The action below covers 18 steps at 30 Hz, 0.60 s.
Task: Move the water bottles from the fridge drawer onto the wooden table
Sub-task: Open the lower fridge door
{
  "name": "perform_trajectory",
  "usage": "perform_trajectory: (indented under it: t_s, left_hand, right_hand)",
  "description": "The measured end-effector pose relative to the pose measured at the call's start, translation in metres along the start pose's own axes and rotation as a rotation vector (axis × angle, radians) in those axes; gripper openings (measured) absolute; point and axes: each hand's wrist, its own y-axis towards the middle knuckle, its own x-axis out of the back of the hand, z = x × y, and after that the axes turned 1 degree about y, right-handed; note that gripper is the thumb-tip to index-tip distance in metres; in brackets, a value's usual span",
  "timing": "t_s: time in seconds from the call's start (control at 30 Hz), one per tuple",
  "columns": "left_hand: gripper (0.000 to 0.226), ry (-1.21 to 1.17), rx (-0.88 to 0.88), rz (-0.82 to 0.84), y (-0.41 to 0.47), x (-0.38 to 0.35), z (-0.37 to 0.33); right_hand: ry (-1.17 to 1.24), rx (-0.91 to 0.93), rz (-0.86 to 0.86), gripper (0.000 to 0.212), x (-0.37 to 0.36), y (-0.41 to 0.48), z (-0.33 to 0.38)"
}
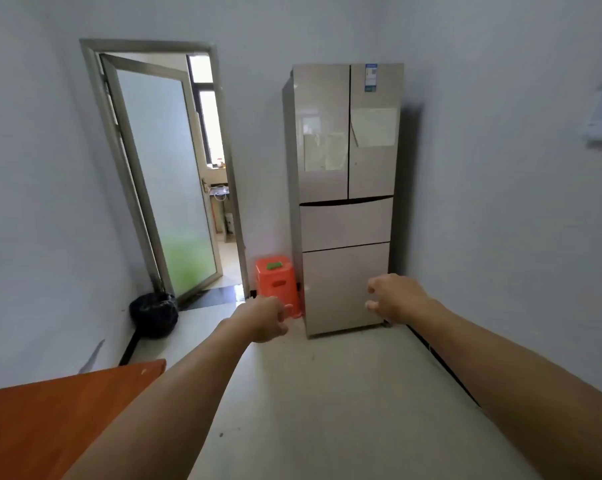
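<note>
Right hand [394, 299]: extended forward, thumb and fingers parted in a loose curve, holding nothing. Left hand [265, 318]: likewise extended and seen from the back, fingers loosely curled. It appears empty, though its fingertips blur against the orange stool [275, 277] behind. Neither hand touches anything. The fridge [344, 150] stands against the far wall, well apart from both.

Water bottles: none in view. They are judged to lie behind the middle drawer [344, 223] or the bottom drawer [341, 271]. Both fronts are shut, and which one holds them cannot be told. Wooden table [50, 420]: near left, only a corner showing, the rest cut off by the frame.

Handling, as judgement: full bottles would be moderately heavy, thin-walled and yielding under a squeeze. They are likely cold and damp, hence slippery. The best hold is round the body below the shoulder, or at the stiffer neck. No drawer handle is visible, so the dark gap along the top edge looks like the place to pull.

Number, size and fill of the bottles: unknown.
</note>
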Motion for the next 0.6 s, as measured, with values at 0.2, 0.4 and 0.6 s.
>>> perform_trajectory:
  t_s: [0.2, 0.4, 0.6]
  left_hand:
    - [0.028, -0.049, 0.053, 0.02, 0.1, -0.002, 0.005]
    - [0.029, -0.094, 0.093, 0.019, 0.182, 0.001, 0.019]
    - [0.028, -0.154, 0.13, 0.039, 0.278, -0.009, 0.053]
  right_hand:
    - [0.013, 0.016, 0.062, 0.037, -0.015, 0.106, -0.03]
    - [0.044, 0.027, 0.07, 0.035, -0.025, 0.206, -0.051]
    - [0.051, 0.048, 0.09, 0.036, -0.054, 0.306, -0.063]
